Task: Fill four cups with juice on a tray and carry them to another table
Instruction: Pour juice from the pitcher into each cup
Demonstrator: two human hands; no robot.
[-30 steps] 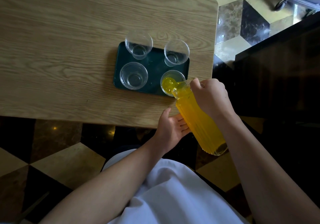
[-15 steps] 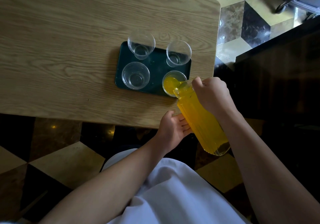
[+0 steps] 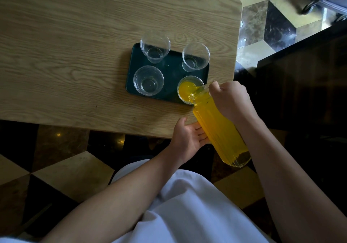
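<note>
The ribbed clear jug [image 3: 219, 131] sits right of centre in the frame, tilted with its mouth over the near-right cup [image 3: 190, 88] and its base hanging off the table's near edge toward the lower right. It looks nearly full of orange juice, so I judge it heavy, rigid and probably slick where wet; the ribs should help the grip. The right hand [image 3: 231, 101] is closed around its upper part just behind the mouth, though a handle, if there is one, is hidden under the fingers. The left hand [image 3: 188, 139] lies open, palm up, its fingertips touching the jug's lower side as a support rather than a clasp. That split seems sound: top for steering, underside for weight.

The dark green tray [image 3: 172, 73] rests on the wooden table [image 3: 75, 45] at centre frame. The cup being filled already holds juice; the near-left cup [image 3: 148, 80], far-left cup [image 3: 155, 46] and far-right cup [image 3: 195, 56] stand clear and empty. These look like thin plastic, light and easily tipped, so the tray should later be lifted by both short ends, level.
</note>
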